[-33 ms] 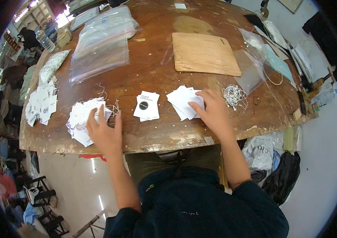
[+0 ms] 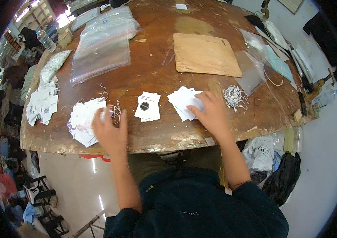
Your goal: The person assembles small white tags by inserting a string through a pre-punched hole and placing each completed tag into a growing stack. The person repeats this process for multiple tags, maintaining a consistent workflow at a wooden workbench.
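My left hand (image 2: 112,131) hovers at the right edge of a heap of white tags (image 2: 85,123) with loose strings, its fingers apart and slightly blurred. Nothing shows between its thumb and fingers. My right hand (image 2: 212,112) rests over the right side of a loose stack of white cards (image 2: 181,102), thumb and forefinger spread on the cards. Between the hands lies a small stack of printed cards (image 2: 149,110) with a black round mark. A tangled bundle of white strings (image 2: 236,98) sits just right of my right hand.
Another pile of white tags (image 2: 43,103) and a filled clear bag (image 2: 55,65) lie at the left. Clear plastic bags (image 2: 101,59) and a wooden board (image 2: 206,55) lie farther back. A dark-handled tool (image 2: 302,104) is near the table's right edge.
My left hand has shifted slightly right, away from the heap of tags. My right hand stays on the card stack, nearly unmoved.
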`<state>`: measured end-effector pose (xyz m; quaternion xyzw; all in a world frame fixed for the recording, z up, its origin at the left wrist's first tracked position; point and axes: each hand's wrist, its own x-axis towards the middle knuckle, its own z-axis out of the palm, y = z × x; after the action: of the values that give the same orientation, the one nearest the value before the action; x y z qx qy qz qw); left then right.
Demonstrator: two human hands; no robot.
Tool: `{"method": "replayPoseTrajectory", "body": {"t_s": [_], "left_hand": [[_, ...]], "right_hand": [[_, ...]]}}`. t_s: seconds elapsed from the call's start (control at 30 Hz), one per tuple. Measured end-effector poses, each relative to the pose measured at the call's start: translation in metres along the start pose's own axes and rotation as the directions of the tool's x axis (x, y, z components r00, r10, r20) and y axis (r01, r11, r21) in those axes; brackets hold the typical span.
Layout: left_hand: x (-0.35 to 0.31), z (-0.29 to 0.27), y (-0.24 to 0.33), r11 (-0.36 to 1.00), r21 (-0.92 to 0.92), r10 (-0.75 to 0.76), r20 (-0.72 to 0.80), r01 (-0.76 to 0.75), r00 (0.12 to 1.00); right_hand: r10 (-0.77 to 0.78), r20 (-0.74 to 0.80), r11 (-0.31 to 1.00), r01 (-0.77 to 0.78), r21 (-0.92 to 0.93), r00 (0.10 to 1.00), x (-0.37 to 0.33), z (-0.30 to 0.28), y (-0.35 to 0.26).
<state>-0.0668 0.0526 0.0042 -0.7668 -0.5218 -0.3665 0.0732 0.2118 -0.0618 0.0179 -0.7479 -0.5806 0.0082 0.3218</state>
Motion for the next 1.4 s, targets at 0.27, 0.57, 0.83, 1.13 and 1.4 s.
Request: {"method": "replayPoseTrajectory", "body": {"t_s": [0.27, 0.57, 0.83, 1.13, 1.4], "left_hand": [[-0.01, 0.031, 0.057, 0.998, -0.056, -0.021, 0.302, 0.039, 0.953], [-0.012, 0.031, 0.054, 0.987, -0.157, 0.015, 0.183, 0.014, 0.983], [-0.013, 0.028, 0.049, 0.64, -0.74, -0.226, 0.077, 0.207, 0.971], [-0.021, 0.018, 0.078, -0.439, -0.736, -0.204, 0.64, 0.515, 0.741], [-0.028, 0.007, 0.086, -0.796, -0.448, -0.01, 0.682, 0.407, 0.731]], "right_hand": [[0.015, 0.1, 0.983, 0.004, -0.181, 0.995, -0.015, 0.017, -0.011], [-0.014, -0.012, 0.99, 0.012, -0.139, 1.0, -0.023, 0.024, -0.012], [-0.042, -0.1, 0.996, 0.034, -0.088, 0.994, -0.022, 0.028, -0.011], [-0.25, -0.176, 0.952, 0.275, 0.136, 0.952, -0.033, 0.019, -0.069], [-0.275, -0.146, 0.958, 0.283, 0.038, 0.95, -0.032, 0.028, -0.08]]}}
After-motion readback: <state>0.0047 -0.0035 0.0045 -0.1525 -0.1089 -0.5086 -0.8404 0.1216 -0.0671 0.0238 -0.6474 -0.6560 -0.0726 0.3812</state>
